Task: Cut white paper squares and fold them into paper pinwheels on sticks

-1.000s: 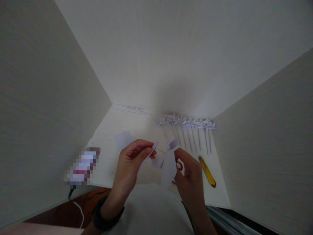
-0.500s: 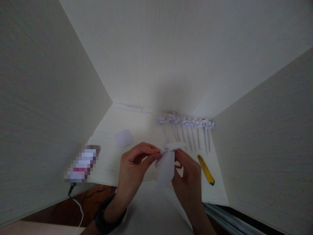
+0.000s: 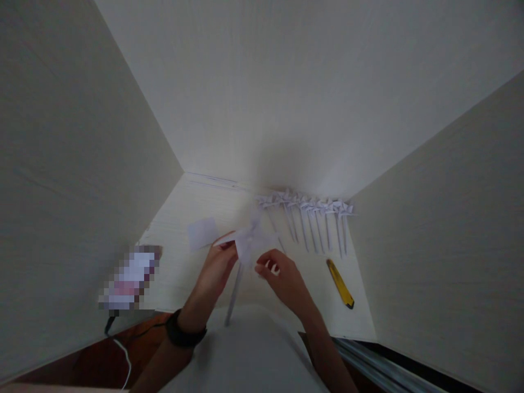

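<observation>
Paper pinwheel (image 3: pixel 249 240) is pinched by left hand (image 3: pixel 216 267) and right hand (image 3: pixel 282 278), near knife (image 3: pixel 339 284); blades may be crushed by over-tight fingers.

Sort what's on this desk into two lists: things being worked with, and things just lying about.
In hand:
- left hand and right hand, both holding the paper pinwheel on its stick

Lying about:
- row of finished pinwheels
- yellow utility knife
- small paper square
- phone

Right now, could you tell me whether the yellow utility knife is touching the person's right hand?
Apart. The head view shows the yellow utility knife lying on the desk, with bare desk between it and the right hand.
</observation>
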{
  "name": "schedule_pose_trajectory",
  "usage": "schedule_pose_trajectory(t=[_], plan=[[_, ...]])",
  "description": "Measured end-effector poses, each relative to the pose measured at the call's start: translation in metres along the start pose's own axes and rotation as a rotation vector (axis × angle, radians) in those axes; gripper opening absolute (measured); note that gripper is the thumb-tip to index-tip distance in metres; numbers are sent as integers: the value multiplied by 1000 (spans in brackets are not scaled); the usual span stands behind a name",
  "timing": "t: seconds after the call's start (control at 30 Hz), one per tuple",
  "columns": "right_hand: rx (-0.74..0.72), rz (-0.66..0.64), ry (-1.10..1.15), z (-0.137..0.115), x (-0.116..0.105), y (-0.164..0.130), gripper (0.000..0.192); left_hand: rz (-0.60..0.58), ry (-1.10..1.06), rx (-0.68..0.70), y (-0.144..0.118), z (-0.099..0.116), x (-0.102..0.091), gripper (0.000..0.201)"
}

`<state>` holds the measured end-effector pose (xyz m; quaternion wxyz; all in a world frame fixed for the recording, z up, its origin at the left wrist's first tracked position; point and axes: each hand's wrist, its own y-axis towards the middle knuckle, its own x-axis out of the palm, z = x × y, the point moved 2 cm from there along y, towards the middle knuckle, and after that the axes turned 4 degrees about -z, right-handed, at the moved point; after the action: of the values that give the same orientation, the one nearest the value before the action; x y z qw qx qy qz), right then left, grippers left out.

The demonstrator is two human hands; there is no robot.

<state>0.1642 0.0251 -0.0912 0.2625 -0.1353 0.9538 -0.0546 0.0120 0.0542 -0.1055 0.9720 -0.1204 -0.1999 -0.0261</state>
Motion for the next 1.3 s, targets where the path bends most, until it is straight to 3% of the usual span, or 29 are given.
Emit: schedule_pose_trajectory(t=[0.07, 0.17, 0.23, 0.37, 0.47, 0.57, 0.63, 0.8, 0.93, 1.03, 1.1, 1.2, 1.3], plan=[[16, -103, 36, 19, 23, 4, 14, -3, 6, -29, 17, -18, -2, 27], [37, -225, 51, 35, 52, 19, 6, -10, 61, -69, 45, -43, -6, 34], [80, -248, 17, 44, 60, 40, 13, -19, 133, -92, 64, -58, -14, 33], [221, -205, -131, 71, 40, 96, 28, 22, 366, -124, 101, -75, -56, 34], [356, -132, -264, 98, 12, 120, 31, 123, 601, -79, 128, -71, -97, 35], [458, -56, -352, 123, -9, 114, 30, 199, 857, 41, 162, -54, -127, 34], [488, -28, -365, 135, -14, 99, 29, 207, 1022, 125, 189, -41, -138, 34], [468, -31, -269, 150, -4, 54, 20, 120, 1382, 229, 255, -17, -140, 35], [408, -24, -156, 143, 6, 37, 25, 30, 1563, 253, 280, -10, -138, 35], [338, -8, -83, 125, 5, 41, 26, -37, 1598, 298, 269, -2, -136, 35], [277, 0, -30, 109, 6, 49, 26, -58, 1577, 340, 242, 1, -129, 35], [190, -26, 64, 86, 17, 66, 32, -85, 1503, 390, 174, -10, -105, 30], [183, -67, 104, 76, 44, 84, 38, -137, 1424, 393, 98, -45, -70, 18]])
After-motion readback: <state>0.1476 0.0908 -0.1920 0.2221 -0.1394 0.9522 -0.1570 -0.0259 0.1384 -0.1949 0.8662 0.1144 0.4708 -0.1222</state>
